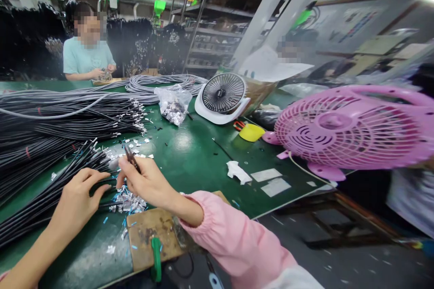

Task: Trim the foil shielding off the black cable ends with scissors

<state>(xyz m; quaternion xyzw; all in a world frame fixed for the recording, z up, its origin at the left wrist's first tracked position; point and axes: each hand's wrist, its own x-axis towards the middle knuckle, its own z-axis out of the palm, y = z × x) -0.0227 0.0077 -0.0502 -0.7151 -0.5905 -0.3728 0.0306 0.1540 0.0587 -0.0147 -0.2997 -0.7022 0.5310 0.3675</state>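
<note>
My left hand pinches a black cable between thumb and forefinger, at the edge of the nearer cable bundle. My right hand is closed around a slim dark tool that sticks up past the fingers. Its exact kind is hard to make out. The fingertips of both hands are close together over the cable ends. Silvery foil scraps and blue wire bits lie in a heap just below the right hand. A worn wooden board with a green clamp sits at the table's near edge.
Larger black cable bundles and grey cable coils cover the left and back. A bag of scraps, a white fan, a yellow object and a pink fan stand beyond. A person sits opposite.
</note>
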